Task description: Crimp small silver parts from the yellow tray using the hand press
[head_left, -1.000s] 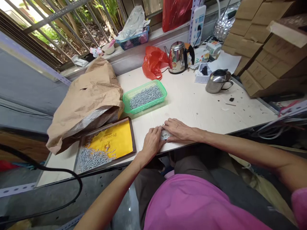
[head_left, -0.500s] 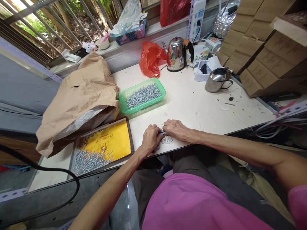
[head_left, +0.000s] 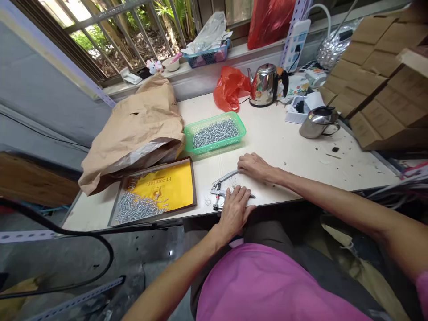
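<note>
Two hands: both yours, low on the surface (head_left: 284, 147) nr front edge.
Bag: brown paper bag (head_left: 140, 125), far left.
Basket: green basket (head_left: 216, 133) w/ screws, behind hands.
Left hand (head_left: 236, 211): flat, grip released, fingers on metal tool (head_left: 220, 191).
Right hand (head_left: 256, 166): grip loose, fingertips on tool's upper handle.

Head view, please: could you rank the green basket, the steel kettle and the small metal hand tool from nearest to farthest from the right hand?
1. Small metal hand tool, at the right hand.
2. Green basket of screws, beyond, toward the window.
3. Steel kettle, at the table's far edge.
</note>
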`<state>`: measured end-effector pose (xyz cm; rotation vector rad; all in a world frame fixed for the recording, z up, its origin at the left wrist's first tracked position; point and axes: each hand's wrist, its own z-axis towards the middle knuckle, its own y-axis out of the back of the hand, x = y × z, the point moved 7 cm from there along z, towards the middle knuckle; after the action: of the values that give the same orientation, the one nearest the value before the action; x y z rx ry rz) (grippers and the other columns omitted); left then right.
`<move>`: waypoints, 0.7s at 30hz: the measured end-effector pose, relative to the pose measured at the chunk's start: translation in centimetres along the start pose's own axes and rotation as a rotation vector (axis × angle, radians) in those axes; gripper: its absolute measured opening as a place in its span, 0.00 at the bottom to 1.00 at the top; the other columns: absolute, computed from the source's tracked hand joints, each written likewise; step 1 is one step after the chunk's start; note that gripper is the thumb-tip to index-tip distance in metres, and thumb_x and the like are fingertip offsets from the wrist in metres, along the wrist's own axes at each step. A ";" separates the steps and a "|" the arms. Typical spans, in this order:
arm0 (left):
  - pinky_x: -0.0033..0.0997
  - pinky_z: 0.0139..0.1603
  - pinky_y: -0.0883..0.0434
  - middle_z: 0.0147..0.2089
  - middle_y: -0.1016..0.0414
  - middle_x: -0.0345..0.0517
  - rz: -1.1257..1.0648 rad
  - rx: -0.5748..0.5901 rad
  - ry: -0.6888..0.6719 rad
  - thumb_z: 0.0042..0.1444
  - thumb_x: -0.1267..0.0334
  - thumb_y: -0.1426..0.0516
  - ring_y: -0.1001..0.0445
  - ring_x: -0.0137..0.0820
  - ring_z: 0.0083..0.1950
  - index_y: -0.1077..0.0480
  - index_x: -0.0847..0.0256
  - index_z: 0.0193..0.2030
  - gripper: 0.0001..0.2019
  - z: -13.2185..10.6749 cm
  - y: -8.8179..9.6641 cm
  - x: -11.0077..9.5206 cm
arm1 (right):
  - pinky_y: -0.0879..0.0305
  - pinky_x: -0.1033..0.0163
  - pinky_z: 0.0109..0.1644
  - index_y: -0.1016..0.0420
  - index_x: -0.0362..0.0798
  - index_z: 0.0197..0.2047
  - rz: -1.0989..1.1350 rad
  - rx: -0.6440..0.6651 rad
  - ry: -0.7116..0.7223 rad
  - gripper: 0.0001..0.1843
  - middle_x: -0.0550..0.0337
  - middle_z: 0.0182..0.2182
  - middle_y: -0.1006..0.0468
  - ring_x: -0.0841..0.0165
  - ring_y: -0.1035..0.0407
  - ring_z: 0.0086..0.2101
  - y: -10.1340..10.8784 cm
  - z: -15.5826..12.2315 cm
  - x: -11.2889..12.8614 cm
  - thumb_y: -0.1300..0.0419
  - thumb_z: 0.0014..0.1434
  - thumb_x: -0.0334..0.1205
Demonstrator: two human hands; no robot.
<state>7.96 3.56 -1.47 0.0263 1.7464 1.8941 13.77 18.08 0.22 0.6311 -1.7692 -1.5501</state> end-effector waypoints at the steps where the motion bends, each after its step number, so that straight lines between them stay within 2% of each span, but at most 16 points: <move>1: 0.56 0.67 0.46 0.64 0.35 0.55 -0.013 -0.001 0.005 0.64 0.56 0.49 0.43 0.45 0.68 0.39 0.61 0.62 0.22 -0.1 -0.2 -0.2 | 0.49 0.58 0.45 0.23 0.44 0.38 -0.028 -0.013 -0.013 0.10 0.51 0.41 0.25 0.62 0.35 0.43 0.2 0.6 0.0 0.45 0.63 0.38; 4: 0.57 0.67 0.47 0.65 0.37 0.57 -0.038 -0.022 0.013 0.63 0.54 0.48 0.45 0.46 0.69 0.40 0.62 0.62 0.24 0.1 -0.3 -0.2 | 0.50 0.56 0.44 0.23 0.45 0.41 -0.090 -0.042 -0.005 0.09 0.50 0.41 0.25 0.60 0.37 0.43 1.0 1.9 1.9 0.43 0.62 0.38; 5: 0.57 0.67 0.47 0.65 0.36 0.58 -0.044 -0.031 0.012 0.62 0.53 0.47 0.45 0.47 0.69 0.40 0.63 0.62 0.25 0.2 -0.3 -0.2 | 0.50 0.57 0.44 0.23 0.46 0.42 -0.091 -0.039 0.064 0.09 0.50 0.42 0.26 0.59 0.37 0.44 1.0 2.1 3.6 0.43 0.61 0.38; 7: 0.55 0.65 0.42 0.62 0.33 0.60 -0.065 -0.043 0.010 0.61 0.52 0.46 0.40 0.48 0.67 0.39 0.65 0.61 0.26 -0.2 -0.4 -0.4 | 0.50 0.58 0.42 0.22 0.49 0.40 -0.059 -0.006 0.299 0.08 0.51 0.42 0.27 0.60 0.39 0.44 0.5 2.0 7.9 0.42 0.61 0.38; 10: 0.46 0.58 0.32 0.54 0.28 0.57 -0.112 -0.033 -0.068 0.61 0.52 0.46 0.30 0.44 0.58 0.36 0.65 0.58 0.23 -2.1 -0.3 -1.8 | 0.49 0.58 0.40 0.23 0.49 0.32 -0.025 0.052 0.592 0.08 0.52 0.38 0.28 0.61 0.41 0.42 -1.3 0.7 13.3 0.42 0.60 0.37; 12: 0.39 0.55 0.30 0.52 0.26 0.53 -0.120 -0.041 -0.163 0.62 0.55 0.47 0.28 0.39 0.54 0.33 0.63 0.55 0.19 -4.2 0.7 -2.9 | 0.48 0.58 0.41 0.24 0.47 0.30 -0.011 0.038 0.671 0.08 0.52 0.36 0.28 0.62 0.41 0.41 -2.4 0.3 15.1 0.43 0.59 0.36; 14: 0.35 0.53 0.30 0.48 0.25 0.50 -0.076 -0.101 -0.160 0.64 0.60 0.49 0.28 0.35 0.50 0.30 0.62 0.51 0.13 -6.4 2.9 -2.3 | 0.47 0.58 0.41 0.25 0.47 0.31 0.043 0.008 0.692 0.08 0.51 0.35 0.28 0.62 0.40 0.39 -3.0 0.2 15.7 0.44 0.59 0.35; 15: 0.34 0.51 0.30 0.45 0.24 0.49 -0.032 -0.153 -0.090 0.64 0.63 0.50 0.28 0.34 0.47 0.29 0.61 0.48 0.11 -7.4 4.5 -1.1 | 0.46 0.58 0.41 0.25 0.46 0.32 0.091 -0.010 0.690 0.08 0.52 0.35 0.28 0.63 0.39 0.39 -3.0 0.3 15.7 0.45 0.61 0.35; 17: 0.34 0.47 0.30 0.40 0.25 0.48 0.098 -0.245 0.166 0.64 0.67 0.51 0.29 0.33 0.43 0.27 0.59 0.44 0.11 -9.2 8.1 3.3 | 0.43 0.59 0.41 0.26 0.46 0.36 0.212 -0.069 0.661 0.10 0.53 0.35 0.26 0.64 0.37 0.38 -1.7 0.7 15.3 0.48 0.64 0.36; 19: 0.36 0.46 0.31 0.40 0.26 0.50 0.241 -0.294 0.443 0.64 0.66 0.51 0.30 0.35 0.43 0.27 0.59 0.44 0.12 -11.0 11.5 8.8 | 0.41 0.60 0.42 0.27 0.46 0.39 0.326 -0.186 0.573 0.11 0.53 0.35 0.25 0.64 0.35 0.38 0.9 1.8 14.0 0.51 0.65 0.36; 21: 0.37 0.47 0.32 0.40 0.26 0.50 0.334 -0.246 0.570 0.63 0.67 0.50 0.31 0.38 0.45 0.26 0.59 0.41 0.11 -11.9 13.5 13.3 | 0.39 0.59 0.44 0.27 0.46 0.40 0.375 -0.354 0.415 0.11 0.53 0.35 0.25 0.64 0.34 0.38 4.2 3.6 11.5 0.51 0.65 0.36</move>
<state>-12.90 -1.87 4.59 -0.3698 1.9344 2.5349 3.96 12.58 6.24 0.3822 -1.1857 -1.3119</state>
